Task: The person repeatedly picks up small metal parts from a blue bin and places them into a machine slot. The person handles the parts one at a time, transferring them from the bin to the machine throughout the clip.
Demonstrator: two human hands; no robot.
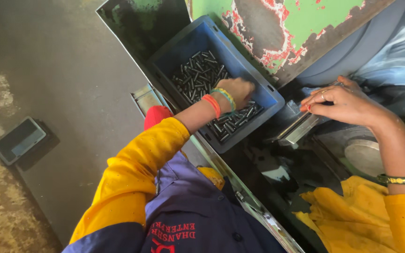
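The bin (263, 89) is matt blue plastic, scuffed on its walls. The pins (198, 75) in it are dark metal with a dull sheen. The machine panel (305, 23) is metal with green paint flaking to red and bare grey. The chute (298, 129) is bright, smooth metal. The sleeves (132, 173) are yellow cloth. The floor (57, 70) is rough grey concrete.

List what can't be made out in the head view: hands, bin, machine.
- Left hand, head view: fingertips dip among the small dark metal pins in the blue bin; its own back hides any grip.
- Right hand, head view: fingers curl over a metal part; contact point hidden beneath them.
- Machine interior, head view: too dark to read.
- Blue bin: wrist covers the middle.
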